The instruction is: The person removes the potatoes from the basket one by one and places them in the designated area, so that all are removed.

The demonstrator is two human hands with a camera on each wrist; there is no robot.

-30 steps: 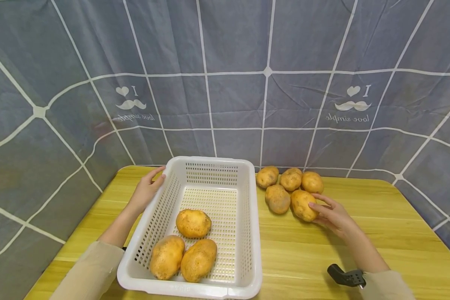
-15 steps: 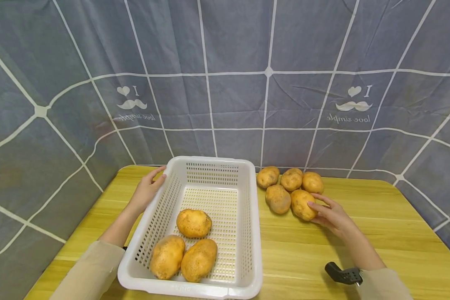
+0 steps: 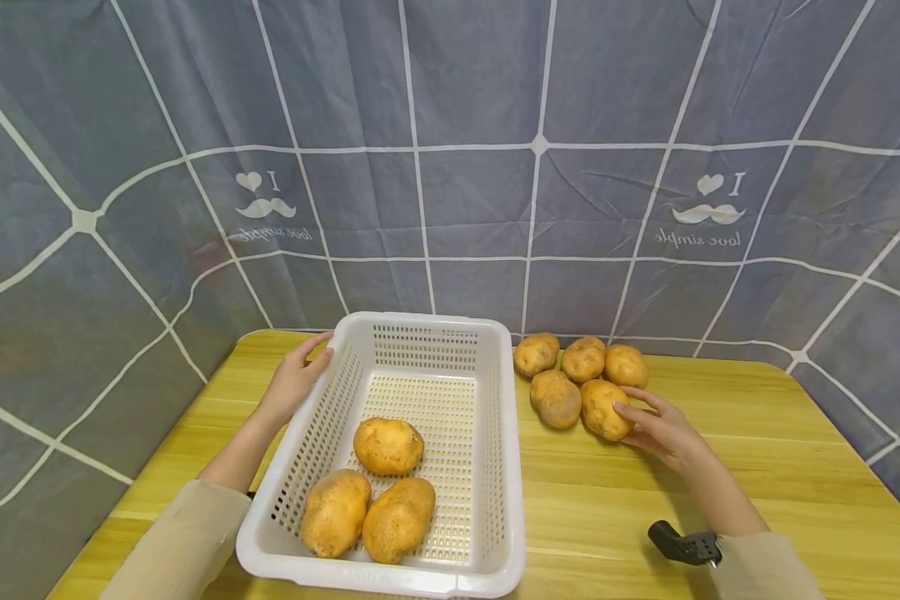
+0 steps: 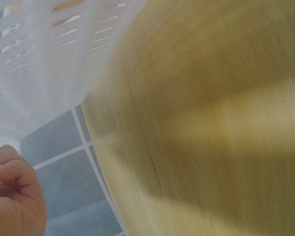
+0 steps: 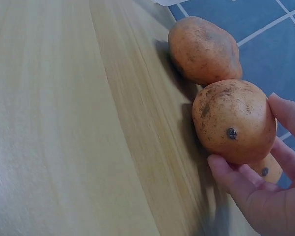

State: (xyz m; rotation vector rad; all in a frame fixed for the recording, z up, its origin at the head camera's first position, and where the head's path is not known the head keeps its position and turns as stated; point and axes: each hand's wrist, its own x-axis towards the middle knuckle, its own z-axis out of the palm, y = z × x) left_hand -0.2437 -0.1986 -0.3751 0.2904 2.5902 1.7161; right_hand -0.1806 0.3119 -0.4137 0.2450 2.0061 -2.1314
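My right hand (image 3: 662, 432) has its thumb and fingers around the near side of a potato (image 3: 604, 410). In the right wrist view this potato (image 5: 234, 121) shows a dark spot, with the thumb below it and fingers at its far side. Another potato (image 5: 204, 50) lies right beside it. At the left, my left hand (image 3: 294, 385) grips the upper left rim of a white perforated plastic basket (image 3: 516, 467); the left wrist view shows its fingers (image 4: 14, 169) curled at the rim. Three potatoes, one of them a rounded potato (image 3: 387, 447), lie in the basket's near half.
Several more potatoes, among them a flatter potato (image 3: 556, 399), sit grouped right of the basket toward the back edge. Everything stands on a wooden table (image 3: 600, 517). A grey curtain (image 3: 472, 208) with white lines hangs behind it and along both sides.
Almost nothing differs. The right wrist and forearm have shifted slightly left, with the hand staying on the same potato; the left hand and basket keep their place.
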